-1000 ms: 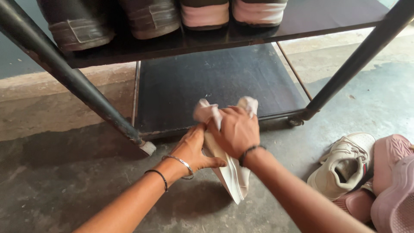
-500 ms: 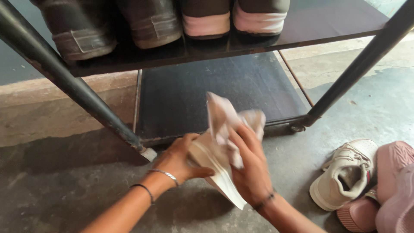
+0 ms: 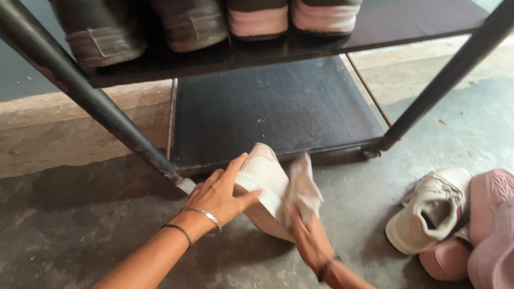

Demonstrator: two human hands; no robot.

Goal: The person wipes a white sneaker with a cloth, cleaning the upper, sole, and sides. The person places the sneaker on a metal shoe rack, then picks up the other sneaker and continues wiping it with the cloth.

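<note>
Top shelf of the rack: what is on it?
The top shelf carries four shoes: two dark ones at left, two with pale pink soles at right. Only heels and soles show; the frame crops the uppers.

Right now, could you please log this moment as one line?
left hand: holds white leather shoe | right hand: presses pale cloth on it

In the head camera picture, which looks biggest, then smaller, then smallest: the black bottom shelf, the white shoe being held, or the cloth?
1. Black bottom shelf, biggest by far, though it is farthest.
2. White shoe, held by the left hand.
3. Cloth, in the right hand; it is bunched up, so its true size is unsure.
</note>
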